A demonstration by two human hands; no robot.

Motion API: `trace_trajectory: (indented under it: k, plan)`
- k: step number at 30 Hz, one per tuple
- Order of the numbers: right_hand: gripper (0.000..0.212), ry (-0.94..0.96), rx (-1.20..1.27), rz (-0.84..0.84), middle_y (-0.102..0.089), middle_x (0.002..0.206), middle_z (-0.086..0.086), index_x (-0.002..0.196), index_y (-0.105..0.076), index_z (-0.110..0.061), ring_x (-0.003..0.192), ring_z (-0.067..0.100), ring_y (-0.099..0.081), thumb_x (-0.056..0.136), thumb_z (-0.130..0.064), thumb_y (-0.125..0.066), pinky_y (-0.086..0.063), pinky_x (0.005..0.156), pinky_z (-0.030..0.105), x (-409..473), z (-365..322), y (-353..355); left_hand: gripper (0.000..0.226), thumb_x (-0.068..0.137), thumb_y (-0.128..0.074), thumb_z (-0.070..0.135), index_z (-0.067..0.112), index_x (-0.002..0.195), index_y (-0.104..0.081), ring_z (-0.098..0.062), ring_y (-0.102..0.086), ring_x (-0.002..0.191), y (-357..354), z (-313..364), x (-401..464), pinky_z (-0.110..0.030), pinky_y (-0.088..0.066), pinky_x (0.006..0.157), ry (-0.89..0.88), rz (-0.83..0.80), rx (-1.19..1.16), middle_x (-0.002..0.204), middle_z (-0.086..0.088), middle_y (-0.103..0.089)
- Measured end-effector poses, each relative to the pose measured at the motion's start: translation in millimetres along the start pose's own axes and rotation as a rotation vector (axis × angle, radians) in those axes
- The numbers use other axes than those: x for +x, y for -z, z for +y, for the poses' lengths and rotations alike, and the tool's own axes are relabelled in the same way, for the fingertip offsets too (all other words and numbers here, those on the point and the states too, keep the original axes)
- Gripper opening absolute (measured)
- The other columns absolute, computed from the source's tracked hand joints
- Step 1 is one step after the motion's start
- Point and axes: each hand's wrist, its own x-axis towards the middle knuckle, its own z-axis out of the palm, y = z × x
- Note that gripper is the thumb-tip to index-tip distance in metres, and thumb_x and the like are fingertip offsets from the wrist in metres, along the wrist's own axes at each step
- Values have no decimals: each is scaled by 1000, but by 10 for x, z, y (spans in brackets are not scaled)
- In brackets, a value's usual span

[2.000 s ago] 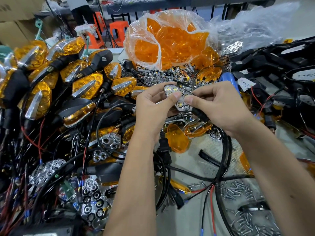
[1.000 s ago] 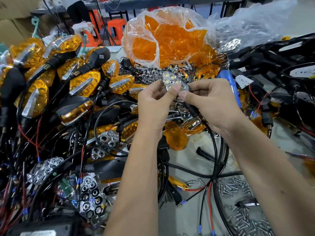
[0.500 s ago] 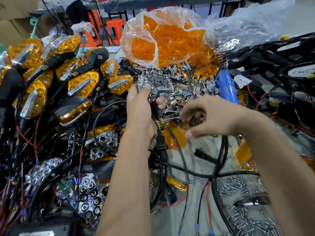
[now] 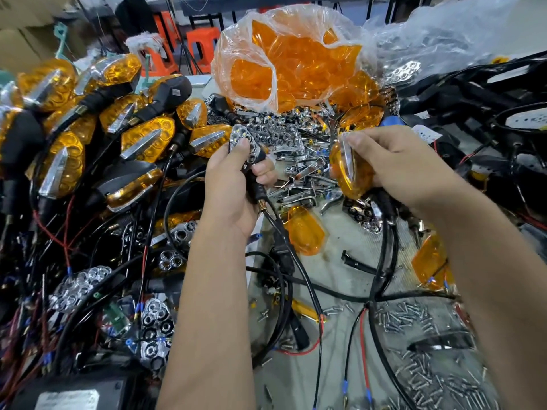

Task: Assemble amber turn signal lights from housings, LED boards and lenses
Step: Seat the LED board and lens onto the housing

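My left hand (image 4: 236,184) grips a black turn signal housing (image 4: 250,155) with its chrome LED reflector facing up; its stalk and black cable hang down past my palm. My right hand (image 4: 393,164) pinches an amber lens (image 4: 346,170) with a chrome strip, held on edge to the right of the housing and apart from it. A loose amber lens (image 4: 305,229) lies on the table below my hands.
Finished amber signals (image 4: 145,137) are piled at the left. A plastic bag of amber lenses (image 4: 293,60) stands behind, with chrome reflectors (image 4: 281,137) heaped in front of it. Black cables and housings (image 4: 473,93) fill the right. Several loose screws (image 4: 414,318) lie at lower right.
My right hand let go of the housing, dipped to the table and came up holding an amber lens. My left hand kept the housing and drew it to the left.
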Motion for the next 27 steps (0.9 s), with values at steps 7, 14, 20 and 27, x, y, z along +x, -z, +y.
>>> trace_trajectory:
  k: [7,14,20,27]
  plan:
    - [31,-8,-101,223,-73,85,15,110,-73,-15,71,31,-71,104,-42,-58,-63,75,52,26,58,-57,9,110,-43,8,7,117,-38,-11,-41,54,-7,-24,13,-21,-37,47,1,-7,25,88,-8,-40]
    - [21,46,59,204,-77,88,8,99,-77,-22,79,25,-73,103,-37,-62,-60,71,41,-6,-90,-137,8,109,-43,6,5,102,-41,-12,-40,51,5,-39,22,-23,-37,47,10,-4,23,83,-6,-40]
    - [55,-33,86,168,-56,85,32,109,-64,4,70,24,-44,110,-45,-40,-40,66,38,11,-56,-141,5,109,-42,6,7,112,-37,-12,-41,52,15,-28,32,-22,-37,46,7,-16,9,89,-9,-42]
    - [42,-154,418,6,-57,68,1,103,-72,-17,53,17,-48,106,-51,-48,-35,43,25,-25,-78,-54,9,109,-43,6,8,114,-36,-12,-41,52,11,-42,34,-22,-37,47,7,-4,28,89,-9,-40]
